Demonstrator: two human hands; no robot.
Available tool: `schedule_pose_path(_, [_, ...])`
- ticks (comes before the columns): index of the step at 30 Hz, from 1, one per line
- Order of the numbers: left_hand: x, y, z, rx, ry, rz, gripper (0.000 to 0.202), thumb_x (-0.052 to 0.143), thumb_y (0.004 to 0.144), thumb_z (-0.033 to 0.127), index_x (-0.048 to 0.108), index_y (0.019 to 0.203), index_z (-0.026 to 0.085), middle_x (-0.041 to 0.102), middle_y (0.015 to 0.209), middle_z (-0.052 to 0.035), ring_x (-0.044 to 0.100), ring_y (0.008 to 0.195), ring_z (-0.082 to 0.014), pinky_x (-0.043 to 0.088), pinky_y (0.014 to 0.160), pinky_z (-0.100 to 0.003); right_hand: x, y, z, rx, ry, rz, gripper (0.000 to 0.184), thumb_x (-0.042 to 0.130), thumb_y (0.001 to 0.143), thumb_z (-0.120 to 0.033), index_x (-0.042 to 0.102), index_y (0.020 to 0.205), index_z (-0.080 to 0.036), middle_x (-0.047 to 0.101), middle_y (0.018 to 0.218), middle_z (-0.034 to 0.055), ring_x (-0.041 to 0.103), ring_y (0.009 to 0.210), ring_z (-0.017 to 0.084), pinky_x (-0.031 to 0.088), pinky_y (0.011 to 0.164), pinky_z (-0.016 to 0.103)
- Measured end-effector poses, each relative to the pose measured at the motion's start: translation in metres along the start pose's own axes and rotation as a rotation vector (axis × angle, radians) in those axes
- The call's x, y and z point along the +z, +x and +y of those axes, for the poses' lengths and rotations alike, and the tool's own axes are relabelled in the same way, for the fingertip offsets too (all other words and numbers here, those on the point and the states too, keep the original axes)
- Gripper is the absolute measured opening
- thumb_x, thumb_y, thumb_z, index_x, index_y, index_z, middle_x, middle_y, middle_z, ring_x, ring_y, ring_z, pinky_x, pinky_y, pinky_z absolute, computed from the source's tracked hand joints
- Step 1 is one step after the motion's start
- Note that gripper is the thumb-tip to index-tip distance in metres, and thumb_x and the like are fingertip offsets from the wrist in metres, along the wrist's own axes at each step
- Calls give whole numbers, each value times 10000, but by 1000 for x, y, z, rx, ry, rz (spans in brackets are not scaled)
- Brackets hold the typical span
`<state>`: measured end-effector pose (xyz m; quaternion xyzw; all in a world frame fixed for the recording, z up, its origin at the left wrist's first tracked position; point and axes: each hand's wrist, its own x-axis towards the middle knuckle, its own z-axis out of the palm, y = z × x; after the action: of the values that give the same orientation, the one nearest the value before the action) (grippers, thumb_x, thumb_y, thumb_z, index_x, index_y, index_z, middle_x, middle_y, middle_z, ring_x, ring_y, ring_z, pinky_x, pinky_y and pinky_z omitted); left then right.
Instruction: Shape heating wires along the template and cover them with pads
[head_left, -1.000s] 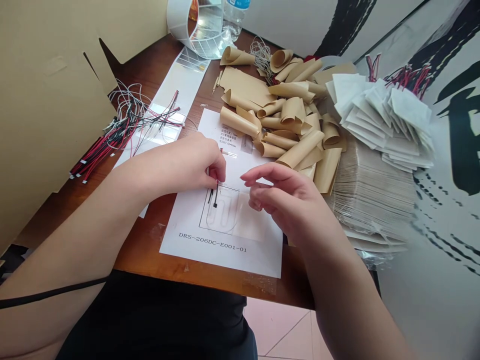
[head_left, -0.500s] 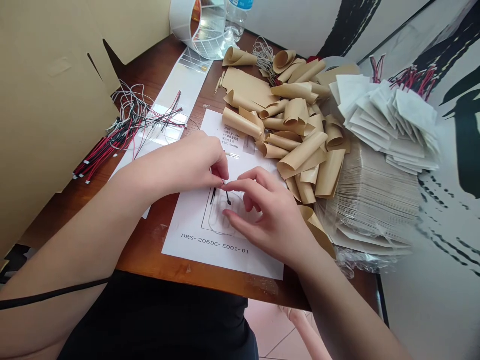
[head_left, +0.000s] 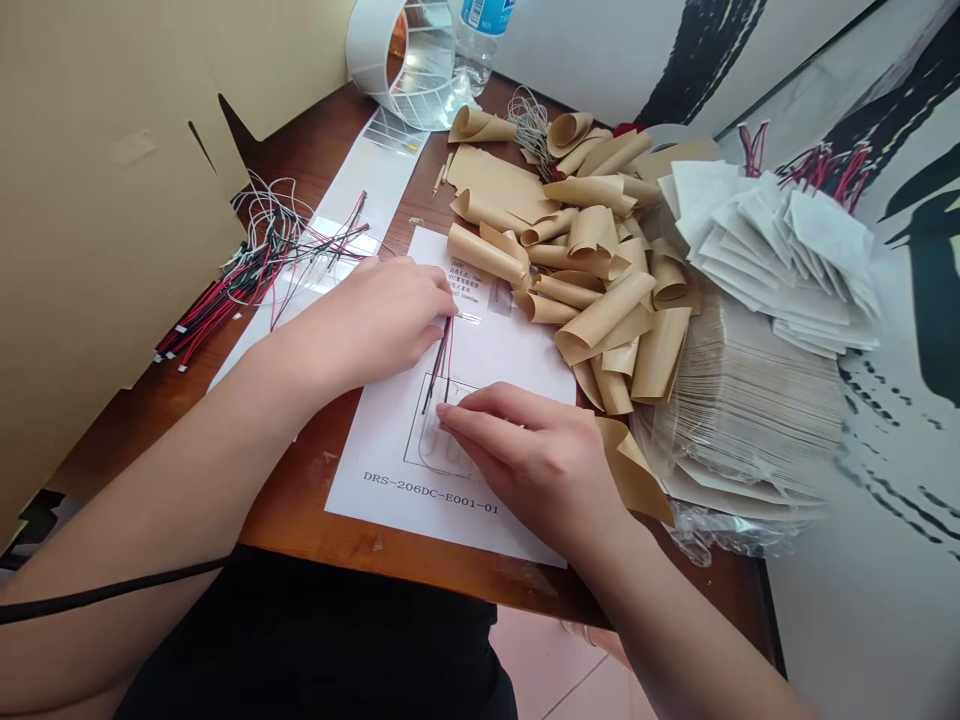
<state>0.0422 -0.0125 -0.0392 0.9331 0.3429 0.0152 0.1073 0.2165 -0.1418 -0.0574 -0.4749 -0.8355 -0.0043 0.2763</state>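
Observation:
My left hand (head_left: 401, 312) is closed in a pinch on the upper end of a thin red and black wire harness (head_left: 449, 350). The wires run down from those fingers over a printed white sheet (head_left: 517, 352). Lower down, my right hand (head_left: 529, 450) has its thumb and forefinger pressed together on the harness, by its black-sleeved part. Pale thin wire loops lie on the drawn rectangle beneath, partly covered by my right hand. The connector end is hidden by my left fingers.
A bundle of wire harnesses (head_left: 217, 300) lies at left beside a cardboard box (head_left: 112, 200). Curled brown paper pieces (head_left: 600, 310) crowd the right, next to a stack of white sheets (head_left: 757, 390). Behind stand a label roll (head_left: 367, 50) and a plastic bottle (head_left: 474, 50).
My left hand has drawn slightly up and away from my right, exposing the red and black wires between them. My right fingers have gone from spread to a pinch, lower on the harness.

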Motion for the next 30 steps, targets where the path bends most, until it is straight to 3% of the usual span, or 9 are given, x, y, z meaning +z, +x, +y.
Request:
schedule_pose_path(5, [3,-1,9,-40,56,10,303,488,967,220,758,1105,209,705,1289,-66,601,1183,-305,427,990,-484,3,-2,-4,36,11,-72,251,558,953,-102,748,825,-205,759,809,-4,653,647,101,429,529,218])
schedule_pose_path(12, [11,-1,12,-42,67,61,334,456,963,117,756,1079,205,731,1216,-66,601,1140,-287,374,955,-471,4,-4,-4,36,-14,-21,176,617,929,-115,762,875,-200,774,817,-33,656,623,92,405,488,228])
schedule_pose_path(21, [8,-1,15,-83,95,64,287,497,990,228,771,1074,216,732,1181,-67,594,1136,-305,352,992,-513,6,-3,-7,168,68,-59,158,621,970,-194,767,918,-223,714,843,0,606,581,77,405,508,212])
schedule_pose_path(30, [7,-1,17,-104,75,49,270,520,989,259,772,1079,217,734,1231,-62,617,1141,-301,344,1018,-527,5,0,-12,200,148,16,150,624,964,-153,755,916,-210,789,880,-2,705,697,102,522,603,194])
